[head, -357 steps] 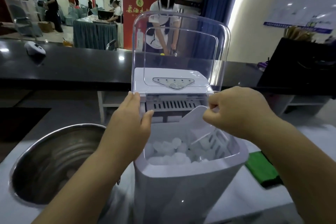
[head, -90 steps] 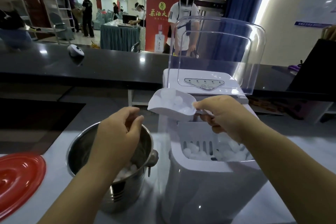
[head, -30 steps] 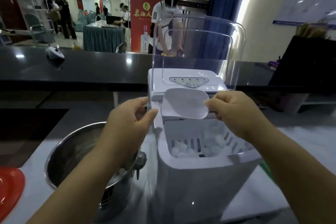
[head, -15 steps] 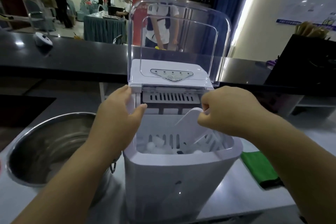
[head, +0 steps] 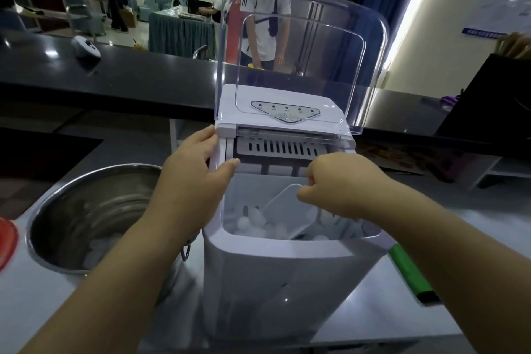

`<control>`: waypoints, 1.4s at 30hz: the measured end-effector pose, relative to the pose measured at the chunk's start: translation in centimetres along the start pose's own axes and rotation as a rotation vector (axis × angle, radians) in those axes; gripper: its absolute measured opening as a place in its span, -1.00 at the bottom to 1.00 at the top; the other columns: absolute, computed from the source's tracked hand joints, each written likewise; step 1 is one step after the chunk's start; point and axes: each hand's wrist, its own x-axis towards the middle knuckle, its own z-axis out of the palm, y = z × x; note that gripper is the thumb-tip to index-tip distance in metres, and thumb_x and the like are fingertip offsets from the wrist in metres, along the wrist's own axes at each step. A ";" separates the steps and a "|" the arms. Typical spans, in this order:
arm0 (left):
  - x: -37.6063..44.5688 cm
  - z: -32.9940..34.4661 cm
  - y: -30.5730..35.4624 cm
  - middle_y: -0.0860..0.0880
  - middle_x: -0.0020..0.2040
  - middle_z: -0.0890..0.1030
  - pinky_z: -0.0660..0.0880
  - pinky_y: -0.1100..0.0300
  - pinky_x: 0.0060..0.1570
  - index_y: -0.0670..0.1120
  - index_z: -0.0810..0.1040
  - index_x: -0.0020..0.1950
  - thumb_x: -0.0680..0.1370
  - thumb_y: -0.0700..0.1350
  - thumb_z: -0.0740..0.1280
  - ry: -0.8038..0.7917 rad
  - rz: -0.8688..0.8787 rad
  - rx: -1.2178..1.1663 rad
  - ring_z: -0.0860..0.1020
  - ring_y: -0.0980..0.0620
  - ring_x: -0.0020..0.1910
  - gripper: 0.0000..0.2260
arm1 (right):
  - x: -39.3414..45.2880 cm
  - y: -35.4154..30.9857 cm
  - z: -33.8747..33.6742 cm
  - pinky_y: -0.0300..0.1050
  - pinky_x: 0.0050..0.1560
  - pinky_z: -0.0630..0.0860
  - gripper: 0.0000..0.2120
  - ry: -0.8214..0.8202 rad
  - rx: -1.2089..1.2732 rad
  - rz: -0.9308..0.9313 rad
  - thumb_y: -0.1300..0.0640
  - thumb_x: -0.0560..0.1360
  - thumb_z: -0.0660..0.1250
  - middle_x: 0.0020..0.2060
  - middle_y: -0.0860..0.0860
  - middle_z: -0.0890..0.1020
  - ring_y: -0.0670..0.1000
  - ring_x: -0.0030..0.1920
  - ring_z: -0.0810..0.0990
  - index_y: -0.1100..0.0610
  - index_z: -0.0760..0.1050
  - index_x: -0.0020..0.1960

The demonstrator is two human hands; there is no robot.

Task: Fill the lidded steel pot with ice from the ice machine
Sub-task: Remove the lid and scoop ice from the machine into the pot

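The white ice machine [head: 275, 276] stands in front of me, its clear lid [head: 304, 54] tipped up. Ice cubes [head: 258, 224] lie in its basket. My right hand [head: 342, 184] grips the handle of the white plastic scoop [head: 290, 210], which is sunk into the ice. My left hand [head: 192, 181] rests with straight fingers against the machine's upper left corner. To the left stands the open steel pot [head: 86, 190] with some ice [head: 99, 247] on its bottom. A sliver of the red lid [head: 7, 244] shows at the left edge.
A green cloth [head: 411, 276] lies on the counter right of the machine. A raised black counter [head: 129, 77] runs behind, with a small white device [head: 85, 47] on it. A black box [head: 494, 98] stands at the right. Several people work in the room beyond.
The scoop has gone from held empty above the basket down into the ice. My left hand has shifted from the air by the pot to the machine's left corner.
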 end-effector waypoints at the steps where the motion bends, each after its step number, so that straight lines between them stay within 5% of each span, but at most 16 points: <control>1: 0.0 0.0 0.0 0.08 0.39 0.39 0.34 0.18 0.23 -0.06 0.34 0.43 0.54 -0.06 0.31 0.001 -0.002 -0.001 0.37 0.08 0.31 -0.54 | 0.1 0.2 0.0 -0.16 -0.39 0.29 -0.70 -0.025 0.027 0.014 -0.06 0.48 0.23 -0.42 0.00 0.38 0.02 -0.39 0.32 0.11 0.36 -0.32; 14: 0.0 0.1 0.1 0.06 0.43 0.35 0.28 0.23 0.24 -0.07 0.31 0.45 0.55 -0.06 0.29 0.000 -0.025 0.004 0.34 0.05 0.37 -0.54 | 0.8 -0.9 2.3 -0.09 -0.26 0.34 -0.64 -0.210 0.458 0.130 -0.01 0.49 0.26 -0.32 0.07 0.47 0.03 -0.32 0.39 0.29 0.58 -0.01; 19: 0.1 0.2 -0.2 0.05 0.44 0.33 0.27 0.21 0.30 -0.07 0.31 0.45 0.57 -0.06 0.26 -0.004 -0.034 0.009 0.32 0.05 0.39 -0.55 | 0.8 -0.8 2.6 -0.11 -0.24 0.32 -0.73 -0.252 0.577 0.165 0.05 0.48 0.27 -0.36 0.06 0.47 0.03 -0.32 0.38 0.24 0.59 -0.18; 23: 0.1 0.2 -0.3 0.03 0.45 0.32 0.23 0.24 0.31 -0.09 0.31 0.45 0.58 -0.07 0.23 -0.001 -0.034 0.014 0.30 0.06 0.40 -0.57 | 0.5 -1.1 2.8 -0.09 -0.21 0.35 -0.69 -0.277 0.630 0.171 0.02 0.48 0.28 -0.31 0.06 0.51 0.03 -0.29 0.40 0.26 0.60 -0.05; 28: 0.2 0.1 -0.4 0.03 0.46 0.31 0.17 0.31 0.26 -0.11 0.31 0.45 0.61 -0.10 0.19 0.003 -0.042 0.023 0.28 0.07 0.42 -0.59 | 0.6 -1.2 2.1 -0.13 -0.36 0.23 -0.79 -0.264 0.731 0.183 0.10 0.49 0.26 -0.45 0.03 0.43 0.00 -0.41 0.28 0.19 0.52 -0.24; 33: 0.1 0.0 -0.4 0.02 0.44 0.34 0.16 0.35 0.26 -0.12 0.34 0.43 0.61 -0.11 0.18 0.007 -0.032 0.014 0.28 0.08 0.41 -0.62 | 0.5 -0.6 1.6 -0.15 -0.38 0.22 -0.81 -0.231 0.813 0.229 0.11 0.50 0.26 -0.39 0.06 0.46 0.03 -0.35 0.28 0.18 0.53 -0.22; 38: -0.2 -0.3 0.1 0.15 0.08 0.42 0.12 0.73 -0.11 -0.16 0.48 0.31 0.61 -0.19 0.17 0.024 -0.002 -0.034 0.34 0.25 0.07 -0.71 | 0.0 -0.3 1.3 -0.19 -0.42 0.16 -0.78 -0.212 0.922 0.257 0.15 0.51 0.25 -0.42 0.07 0.41 -0.01 -0.44 0.22 0.18 0.44 -0.30; 42: -0.1 -0.3 0.0 0.08 0.18 0.50 0.13 0.69 -0.05 -0.12 0.45 0.35 0.62 -0.19 0.14 0.018 -0.013 -0.057 0.33 0.24 0.11 -0.69 | -0.2 0.1 1.5 -0.20 -0.46 0.11 -0.73 -0.198 1.071 0.318 0.17 0.51 0.24 -0.45 0.08 0.38 -0.02 -0.48 0.17 0.19 0.43 -0.35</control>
